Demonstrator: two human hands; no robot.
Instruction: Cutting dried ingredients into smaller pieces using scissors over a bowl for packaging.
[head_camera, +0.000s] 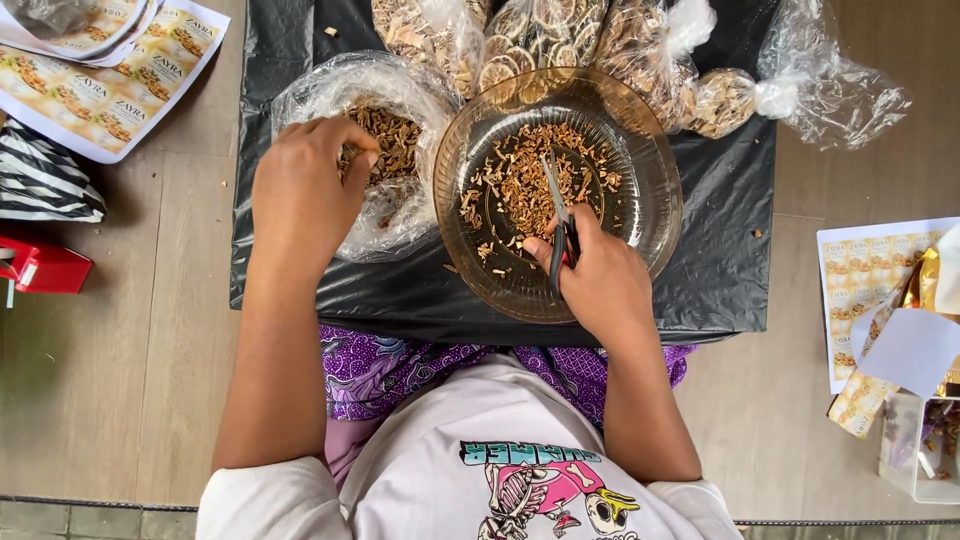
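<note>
My left hand (305, 190) reaches into an open clear plastic bag (330, 95) of brown dried pieces (398, 140), its fingers curled over them. My right hand (600, 280) grips a pair of dark scissors (556, 205) whose blades point up over a round clear glass bowl (655, 200). Cut brown bits (515, 185) are scattered across the bowl's bottom. Bag and bowl sit side by side on a black plastic sheet (720, 260).
Clear bags of dried slices and chips (560, 35) lie behind the bowl. Printed label sheets lie at top left (110, 70) and at right (865, 275). A striped bag (40, 180) and a red object (45, 268) sit left; a clear box (925, 445) stands at lower right.
</note>
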